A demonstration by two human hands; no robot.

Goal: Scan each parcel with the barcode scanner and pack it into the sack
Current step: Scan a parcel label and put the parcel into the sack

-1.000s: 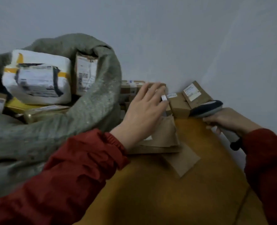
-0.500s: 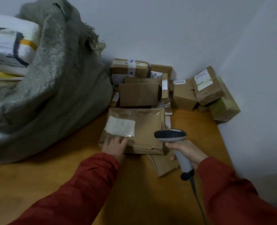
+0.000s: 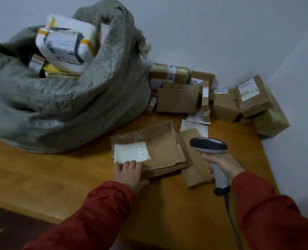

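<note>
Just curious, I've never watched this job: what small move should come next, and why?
Probably swing the scanner left over the white label. The left hand holds the flat brown parcel label up on the table, while the right hand grips the scanner beside it, off the label.

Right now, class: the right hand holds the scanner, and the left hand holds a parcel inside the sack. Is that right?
No. The head view shows the parcel lying on the table, outside the sack; the rest stands.

Left hand (image 3: 129, 173) back from far boxes (image 3: 177, 101) to near corner of flat parcel (image 3: 160, 150).
</note>
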